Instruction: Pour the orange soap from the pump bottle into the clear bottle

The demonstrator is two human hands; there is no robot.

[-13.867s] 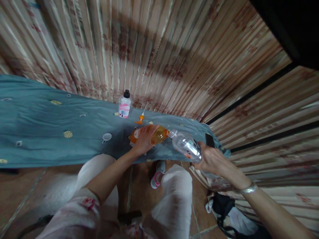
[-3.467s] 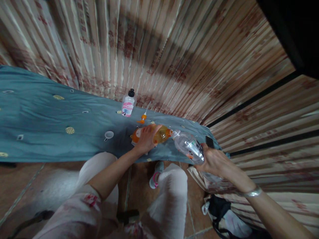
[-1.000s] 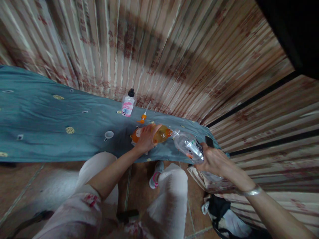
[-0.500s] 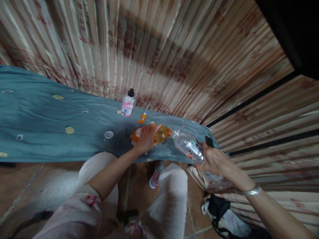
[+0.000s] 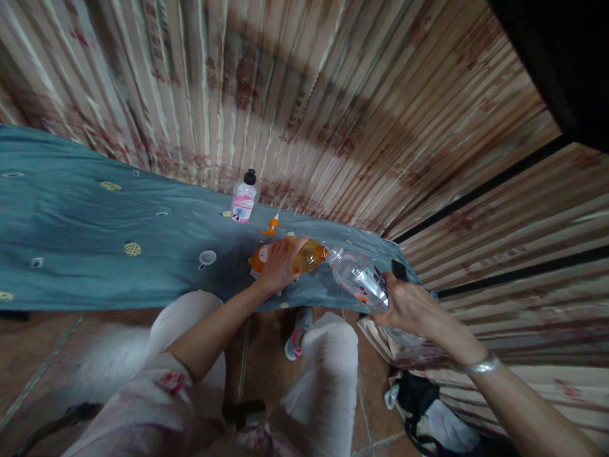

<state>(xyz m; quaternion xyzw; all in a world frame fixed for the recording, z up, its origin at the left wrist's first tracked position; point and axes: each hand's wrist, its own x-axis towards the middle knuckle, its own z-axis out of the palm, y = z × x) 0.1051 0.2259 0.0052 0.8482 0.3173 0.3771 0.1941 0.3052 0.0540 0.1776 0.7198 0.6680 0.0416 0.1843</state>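
My left hand [image 5: 280,265] is wrapped round an orange bottle [image 5: 308,256], whose neck points right. In my right hand [image 5: 404,303] is a larger clear bottle [image 5: 360,279], tilted so that its mouth meets the orange bottle's mouth. Whether liquid passes between them is too small to tell. An orange pump top [image 5: 273,225] with a pale tube lies on the blue cloth behind my left hand. Farther back stands a clear bottle with a black cap and pink label [image 5: 243,202].
The patterned blue cloth [image 5: 85,228] covers a long narrow surface against a pleated curtain [image 5: 285,82]. A small dark object [image 5: 399,270] lies near its right end. Below are my knees, a tiled floor and a black and white bag [image 5: 428,406].
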